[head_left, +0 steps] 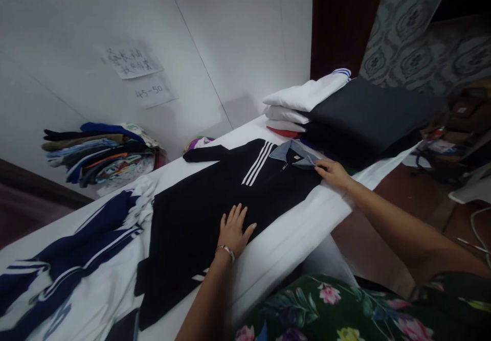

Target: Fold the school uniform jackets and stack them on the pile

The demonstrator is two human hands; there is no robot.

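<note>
A black shirt (199, 192) with three white stripes on one side and a grey-blue collar (282, 152) lies spread over the white tabletop. My left hand (233, 231), a bracelet on its wrist, rests flat on the lower part of the shirt with fingers spread. At the collar's right edge my right hand (333, 173) is closed, thumb and fingertips pinching the collar. One sleeve reaches out toward the wall; the shirt's near side hangs close to the table's front edge, partly hidden by my left forearm.
Navy and white garments (84, 254) lie loosely at the left. Against the wall rises a pile of mixed folded clothes (107, 152). Folded white garments (303, 98) and a large dark stack (372, 111) stand at the right end. Paper notes (134, 62) hang on the wall.
</note>
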